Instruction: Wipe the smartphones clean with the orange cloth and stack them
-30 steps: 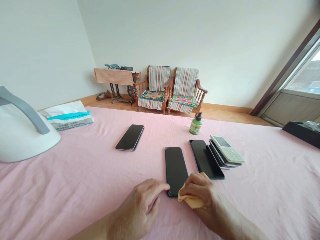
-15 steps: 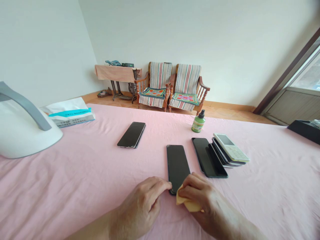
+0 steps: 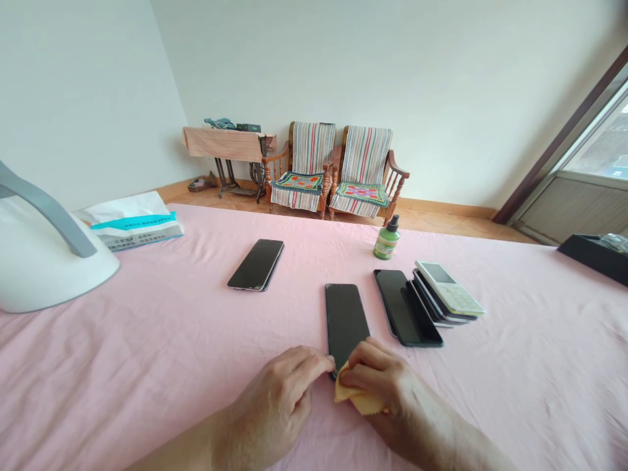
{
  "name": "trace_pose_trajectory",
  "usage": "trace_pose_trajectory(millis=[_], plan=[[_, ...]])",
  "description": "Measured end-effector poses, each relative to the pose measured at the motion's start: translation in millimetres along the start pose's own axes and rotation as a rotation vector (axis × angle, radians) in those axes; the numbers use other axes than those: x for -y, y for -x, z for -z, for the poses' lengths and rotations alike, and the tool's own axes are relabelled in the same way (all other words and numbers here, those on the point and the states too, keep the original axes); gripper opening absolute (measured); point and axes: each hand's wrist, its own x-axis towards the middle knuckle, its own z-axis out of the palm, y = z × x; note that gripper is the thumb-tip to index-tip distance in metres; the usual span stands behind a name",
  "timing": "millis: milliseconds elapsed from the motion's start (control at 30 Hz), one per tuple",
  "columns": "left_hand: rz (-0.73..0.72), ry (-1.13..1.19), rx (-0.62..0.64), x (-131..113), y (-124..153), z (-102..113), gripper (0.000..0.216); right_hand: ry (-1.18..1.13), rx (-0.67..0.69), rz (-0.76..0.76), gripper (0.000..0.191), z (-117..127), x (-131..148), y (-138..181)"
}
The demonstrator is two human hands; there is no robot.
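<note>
A black smartphone (image 3: 346, 317) lies screen up on the pink cloth in front of me. With its fingers drawn together, my left hand (image 3: 282, 399) holds the phone's lower left edge by the fingertips. My right hand (image 3: 385, 386) is closed around a folded yellow wiping cloth (image 3: 360, 398) and presses it to the phone's lower end, hiding the lower right corner. To the right lies another black phone (image 3: 407, 307), beside a stack of phones topped by a white keypad phone (image 3: 450, 288). Further left sits a dark phone (image 3: 258, 263) with another under it.
A green spray bottle (image 3: 386, 238) stands behind the phones. On the left are a white kettle (image 3: 53, 268) with a grey handle and a tissue pack (image 3: 135, 222). A black box (image 3: 596, 260) lies at the right edge. Two wooden chairs (image 3: 360, 170) stand beyond the table.
My right hand and the yellow cloth have shifted slightly left along the phone's lower end. My left hand stays at the phone's edge. The whole view has shifted a little.
</note>
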Motion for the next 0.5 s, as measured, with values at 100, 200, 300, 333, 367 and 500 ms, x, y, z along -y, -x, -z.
trace_pose_trajectory(millis=[100,200,300,333,367,500], plan=[[0.009,0.026,0.004,-1,-1,1,0.044,0.004,0.007,0.04,0.024,-4,5,-5],[-0.006,0.019,0.004,0,-1,1,0.049,0.012,0.019,0.0,0.025,1,2,-1],[-0.03,0.001,0.0,1,0,0,0.057,0.0,0.012,-0.051,0.03,8,-4,6],[-0.033,0.0,-0.002,1,0,-1,0.057,-0.001,0.012,-0.057,0.03,9,-5,7],[-0.034,0.003,-0.002,1,0,-1,0.056,0.002,0.014,-0.056,0.029,8,-4,6],[-0.003,0.02,0.001,-2,-2,0,0.045,0.035,0.023,-0.003,0.023,1,5,-2]])
